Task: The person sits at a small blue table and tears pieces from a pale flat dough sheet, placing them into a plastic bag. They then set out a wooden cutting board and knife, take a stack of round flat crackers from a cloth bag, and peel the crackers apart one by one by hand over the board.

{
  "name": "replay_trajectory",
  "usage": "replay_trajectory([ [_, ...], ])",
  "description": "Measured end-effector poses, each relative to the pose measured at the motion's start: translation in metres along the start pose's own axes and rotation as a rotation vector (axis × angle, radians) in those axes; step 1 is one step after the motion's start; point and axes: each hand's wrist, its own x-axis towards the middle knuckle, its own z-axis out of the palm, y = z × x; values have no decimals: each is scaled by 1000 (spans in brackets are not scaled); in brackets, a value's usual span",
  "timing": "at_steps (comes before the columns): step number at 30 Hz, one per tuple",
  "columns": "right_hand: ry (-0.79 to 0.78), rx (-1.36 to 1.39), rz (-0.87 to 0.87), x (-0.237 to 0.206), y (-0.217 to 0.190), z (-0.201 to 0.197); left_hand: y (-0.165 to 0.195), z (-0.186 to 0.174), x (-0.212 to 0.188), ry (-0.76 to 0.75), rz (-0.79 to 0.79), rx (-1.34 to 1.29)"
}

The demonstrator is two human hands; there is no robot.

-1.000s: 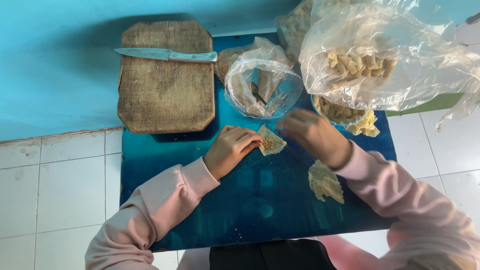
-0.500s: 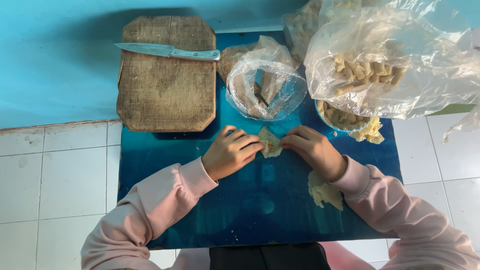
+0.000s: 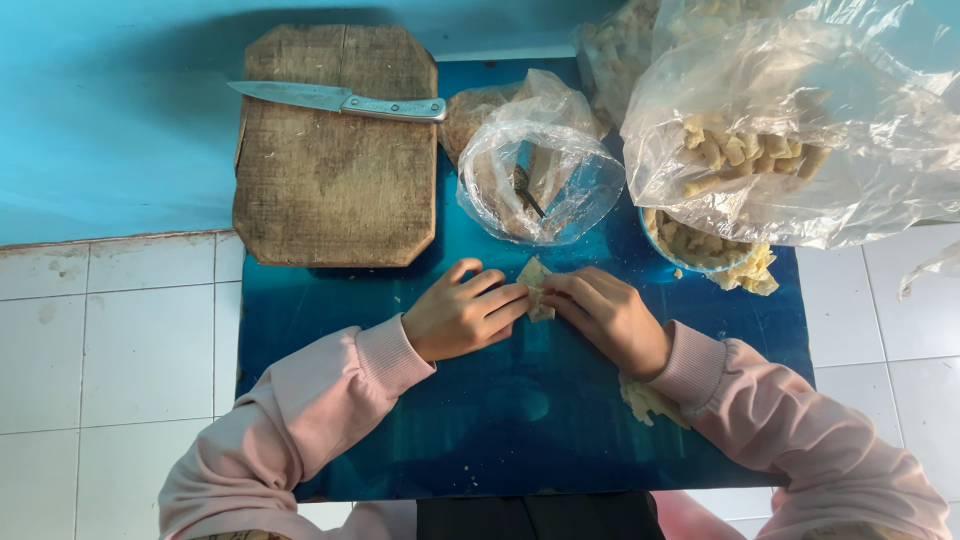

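Wooden and worn, a cutting board with clipped corners is laid at the far left of the blue tabletop; a steel knife is laid across its far edge, blade pointing left. The left hand is held palm down, wrist bent inward, its pink sleeve running back to the lower left. A pale, thin wrapper piece is pinched between the fingertips of both hands at the middle of the tabletop; its pointed tip is directed away from the person, so its long axis runs roughly front to back. Just beyond it, a crinkled clear plastic bag is seen standing open. The right hand mirrors the left, fingers curled onto the wrapper piece. A soft, pale stack of wrappers lies beside the right wrist. At the far right, a large clear bag of pale folded pieces rests over a filled bowl.
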Motion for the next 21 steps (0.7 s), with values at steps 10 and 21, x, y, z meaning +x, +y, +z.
replay_trajectory([
  [10,-62,17,-65,-11,7,-1,-1,0,-2,18,18,9],
  [21,-95,-31,-159,-8,6,-4,-2,1,-3,3,-7,29],
])
